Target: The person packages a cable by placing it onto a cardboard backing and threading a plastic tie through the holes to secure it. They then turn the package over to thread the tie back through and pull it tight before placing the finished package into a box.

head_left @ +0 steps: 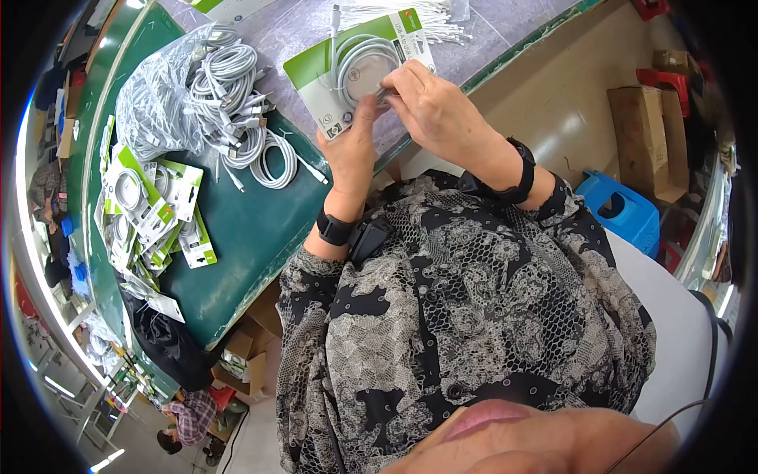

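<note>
A green and white packaging card [309, 69] is tilted above the table, gripped at its lower edge by my left hand [352, 150]. Against the card lies a coiled white USB cable [343, 69], one connector sticking up past the card's top edge. My left thumb presses near the bottom of the coil. My right hand [430, 104] is at the coil's lower right side, its fingers pinched together; what is between the fingertips is hidden. White cable ties [430, 22] lie in a loose bunch just beyond the card.
Left of my hands, a heap of coiled white cables [225, 79] spills from a clear plastic bag [150, 99] on the green table [245, 229]. Carded cables [146, 205] are piled nearer. A blue stool [624, 212] and cardboard box [643, 138] stand right. Another person [193, 415] sits lower left.
</note>
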The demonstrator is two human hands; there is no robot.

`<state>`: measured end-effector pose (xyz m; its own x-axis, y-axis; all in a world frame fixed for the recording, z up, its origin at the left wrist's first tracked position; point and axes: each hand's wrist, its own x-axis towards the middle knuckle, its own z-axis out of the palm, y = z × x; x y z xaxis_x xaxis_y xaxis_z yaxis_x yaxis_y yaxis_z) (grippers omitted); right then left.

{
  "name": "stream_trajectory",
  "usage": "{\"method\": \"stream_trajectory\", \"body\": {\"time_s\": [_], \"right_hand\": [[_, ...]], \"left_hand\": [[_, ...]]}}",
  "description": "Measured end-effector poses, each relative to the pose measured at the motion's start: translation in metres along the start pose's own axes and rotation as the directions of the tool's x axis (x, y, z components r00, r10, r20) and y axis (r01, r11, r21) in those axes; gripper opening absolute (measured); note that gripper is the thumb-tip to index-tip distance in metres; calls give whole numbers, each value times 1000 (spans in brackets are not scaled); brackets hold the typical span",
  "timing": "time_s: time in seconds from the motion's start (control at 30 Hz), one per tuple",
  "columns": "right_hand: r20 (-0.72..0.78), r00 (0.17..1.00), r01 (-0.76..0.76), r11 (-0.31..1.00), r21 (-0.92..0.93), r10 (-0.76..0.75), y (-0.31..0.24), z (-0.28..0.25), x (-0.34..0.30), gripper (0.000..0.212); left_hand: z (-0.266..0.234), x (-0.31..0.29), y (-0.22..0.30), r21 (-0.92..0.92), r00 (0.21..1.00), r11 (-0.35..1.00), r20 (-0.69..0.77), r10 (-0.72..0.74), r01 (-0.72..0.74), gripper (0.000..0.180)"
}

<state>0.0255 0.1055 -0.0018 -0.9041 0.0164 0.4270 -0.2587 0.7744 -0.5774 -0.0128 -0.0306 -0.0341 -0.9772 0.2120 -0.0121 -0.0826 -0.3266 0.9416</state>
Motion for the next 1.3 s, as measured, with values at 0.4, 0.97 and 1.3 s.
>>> {"method": "stream_trajectory", "body": {"time_s": [0.4, 0.97, 1.3], "right_hand": [[-84, 992, 87, 986, -143, -100, 11, -4, 5, 18], [-55, 873, -353, 706, 614, 485, 58, -6, -21, 21], [69, 995, -90, 901, 424, 67, 56, 23, -31, 26]], "left_hand": [[-4, -1, -3, 92, 998, 995, 51, 44, -49, 23], [0, -11, 25, -325, 952, 898, 183, -246, 295, 36], [-3, -15, 24, -296, 948, 903, 160, -274, 311, 33]]}}
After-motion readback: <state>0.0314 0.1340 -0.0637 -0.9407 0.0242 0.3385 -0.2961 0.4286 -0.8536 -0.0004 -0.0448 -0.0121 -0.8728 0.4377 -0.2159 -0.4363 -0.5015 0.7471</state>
